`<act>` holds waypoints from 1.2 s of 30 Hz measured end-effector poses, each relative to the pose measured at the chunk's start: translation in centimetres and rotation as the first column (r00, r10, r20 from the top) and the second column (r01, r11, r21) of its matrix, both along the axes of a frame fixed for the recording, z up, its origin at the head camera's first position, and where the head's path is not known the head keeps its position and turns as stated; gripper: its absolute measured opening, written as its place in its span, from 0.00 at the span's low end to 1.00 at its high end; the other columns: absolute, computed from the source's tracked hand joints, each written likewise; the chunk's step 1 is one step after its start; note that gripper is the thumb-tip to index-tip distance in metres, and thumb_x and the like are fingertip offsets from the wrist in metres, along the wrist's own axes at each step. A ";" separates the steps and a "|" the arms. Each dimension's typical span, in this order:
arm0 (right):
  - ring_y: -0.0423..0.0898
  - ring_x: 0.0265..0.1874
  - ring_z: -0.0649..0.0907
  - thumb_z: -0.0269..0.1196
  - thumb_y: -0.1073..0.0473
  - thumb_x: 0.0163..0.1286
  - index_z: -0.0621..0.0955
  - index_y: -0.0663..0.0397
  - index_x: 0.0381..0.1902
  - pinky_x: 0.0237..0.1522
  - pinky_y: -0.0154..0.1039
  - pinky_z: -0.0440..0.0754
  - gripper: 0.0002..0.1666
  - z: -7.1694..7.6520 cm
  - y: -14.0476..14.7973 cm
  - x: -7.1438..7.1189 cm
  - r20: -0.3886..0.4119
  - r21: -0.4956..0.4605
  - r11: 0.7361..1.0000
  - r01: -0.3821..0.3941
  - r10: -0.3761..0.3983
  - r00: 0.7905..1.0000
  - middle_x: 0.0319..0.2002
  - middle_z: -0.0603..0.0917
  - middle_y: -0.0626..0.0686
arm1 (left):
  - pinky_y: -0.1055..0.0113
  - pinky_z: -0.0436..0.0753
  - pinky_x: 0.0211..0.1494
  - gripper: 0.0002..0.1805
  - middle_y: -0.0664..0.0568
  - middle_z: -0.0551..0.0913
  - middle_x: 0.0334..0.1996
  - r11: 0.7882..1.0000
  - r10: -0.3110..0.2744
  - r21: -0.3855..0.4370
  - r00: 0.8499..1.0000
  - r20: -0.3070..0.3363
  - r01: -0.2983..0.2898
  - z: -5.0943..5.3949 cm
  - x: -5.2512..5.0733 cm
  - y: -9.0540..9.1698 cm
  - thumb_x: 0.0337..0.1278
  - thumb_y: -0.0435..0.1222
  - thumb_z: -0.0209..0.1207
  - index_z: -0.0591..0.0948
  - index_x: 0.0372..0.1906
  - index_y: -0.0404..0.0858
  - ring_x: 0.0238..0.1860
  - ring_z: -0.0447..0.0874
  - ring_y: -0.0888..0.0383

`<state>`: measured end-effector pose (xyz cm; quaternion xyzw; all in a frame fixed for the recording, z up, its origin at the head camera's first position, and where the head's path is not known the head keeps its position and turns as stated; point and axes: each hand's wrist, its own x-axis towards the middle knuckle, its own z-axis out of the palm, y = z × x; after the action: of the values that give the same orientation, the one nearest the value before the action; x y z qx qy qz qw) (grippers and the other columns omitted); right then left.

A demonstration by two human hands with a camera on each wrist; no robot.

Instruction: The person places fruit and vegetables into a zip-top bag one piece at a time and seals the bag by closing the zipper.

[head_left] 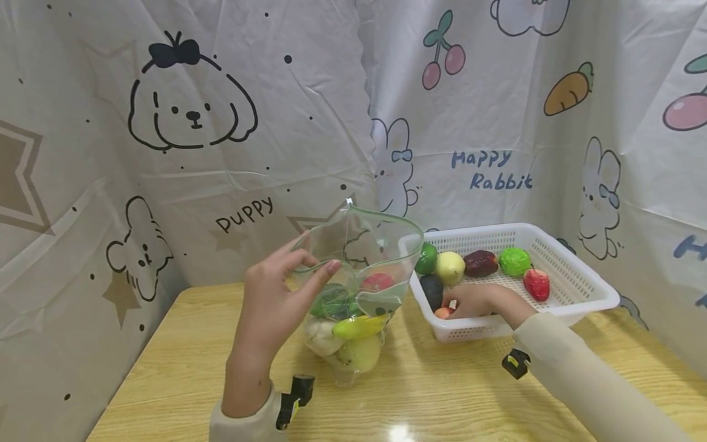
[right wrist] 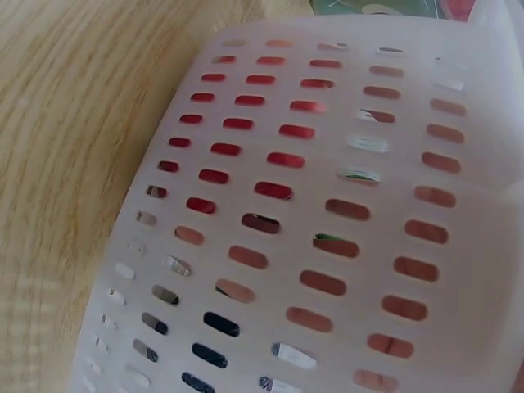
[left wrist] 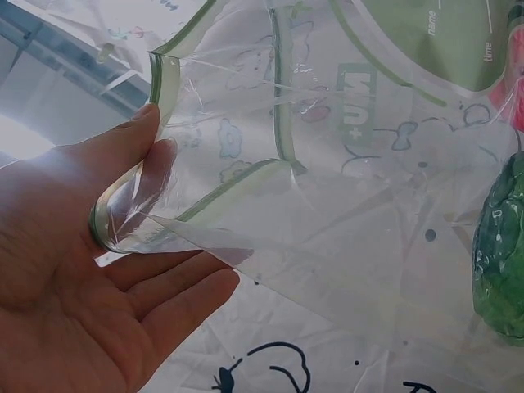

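Pale cloth (head_left: 309,92) printed with cartoon animals hangs behind a wooden table (head_left: 182,368). Left of the white basket (head_left: 469,330), the left hand (head_left: 276,294) pinches the rim of a clear zip bag (head_left: 399,258), thumb and fingers nearly together, and the mouth gapes above. Holding that rim high and steady should, I judge, stop the loaded bag sagging or tipping. Inside the basket's near left corner, the right hand (head_left: 477,301) bends its fingers down at a reddish piece (head_left: 444,313); I cannot tell whether they grip it. Fingertips well round it and a straight lift over the basket's near wall would suit best.

Counting left to right: one bag, left of the basket, with at least five pieces showing: one whitish piece (head_left: 322,336), one green vegetable (head_left: 331,301), one banana (head_left: 360,327), one pale yellow lump (head_left: 361,355), one red piece (head_left: 377,282). One basket, with seven: one green fruit (head_left: 428,259), one black piece (head_left: 432,291), the reddish one, one pale fruit (head_left: 450,267), one brown piece (head_left: 481,263), one bright green lump (head_left: 515,262), one red fruit (head_left: 537,285).
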<state>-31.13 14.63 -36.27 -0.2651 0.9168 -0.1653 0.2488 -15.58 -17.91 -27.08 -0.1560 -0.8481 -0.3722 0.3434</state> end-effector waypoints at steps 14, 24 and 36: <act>0.47 0.38 0.78 0.72 0.50 0.64 0.81 0.53 0.49 0.32 0.38 0.80 0.20 1.1 0.6 0.4 -0.068 -0.009 0.999 0.051 -0.052 0.996 0.39 0.79 0.51 | 0.53 0.80 0.52 0.14 0.40 0.81 0.61 1.000 0.004 -0.001 1.000 -0.016 -0.004 0.1 -0.1 0.0 0.55 0.43 0.74 0.85 0.27 0.38 0.65 0.79 0.44; 0.47 0.32 0.78 0.73 0.49 0.64 0.78 0.64 0.51 0.32 0.39 0.79 0.29 5.4 0.5 1.9 -0.378 -0.205 0.979 -0.011 -0.069 0.923 0.34 0.80 0.53 | 0.56 0.79 0.48 0.14 0.40 0.81 0.61 1.000 0.002 -0.007 1.000 -0.006 -0.002 0.1 0.1 0.1 0.56 0.43 0.73 0.85 0.28 0.37 0.64 0.79 0.44; 0.54 0.57 0.80 0.74 0.59 0.64 0.73 0.59 0.66 0.40 0.47 0.90 0.35 12.2 -3.5 5.4 -0.662 -0.631 0.747 -0.208 -0.379 0.647 0.59 0.77 0.58 | 0.54 0.80 0.51 0.13 0.40 0.81 0.62 1.000 0.006 -0.012 1.000 0.007 -0.006 0.1 0.1 0.1 0.57 0.43 0.73 0.85 0.28 0.39 0.66 0.77 0.43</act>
<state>-25.71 11.12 -24.03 -0.3312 0.8260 -0.3631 -0.2759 -15.50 -17.84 -26.93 -0.1542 -0.8519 -0.3665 0.3407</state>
